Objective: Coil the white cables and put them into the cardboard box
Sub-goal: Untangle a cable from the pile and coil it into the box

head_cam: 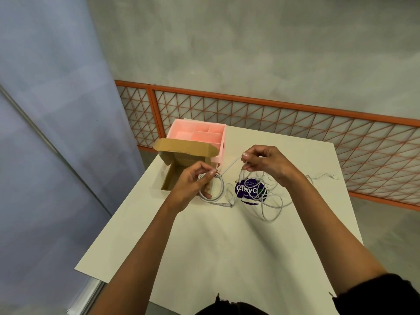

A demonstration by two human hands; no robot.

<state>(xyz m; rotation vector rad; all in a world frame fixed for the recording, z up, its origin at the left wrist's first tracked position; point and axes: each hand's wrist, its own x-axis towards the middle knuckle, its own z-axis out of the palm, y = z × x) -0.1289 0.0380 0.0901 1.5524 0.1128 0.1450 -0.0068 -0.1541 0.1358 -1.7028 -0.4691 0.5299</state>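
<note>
Cardboard box [170,173] stands on the bench [227,242] towards its far left side, flap raised at the rear. Divided tray [197,122] sits just behind the box, offset slightly right. Left hand [193,180] is over the box's right wall, holding a coiled cable [205,197] that hangs just right of the box. Right hand [263,164] is further right of the box, raised above the bench, pinching a cable strand [230,166] that runs back to the left hand. Loose cables [269,195] lie on the bench right of the box, across a round label [244,189]. One cable end [333,176] lies well right of the box. Mesh railing [272,103] runs behind the box, beyond the bench.
</note>
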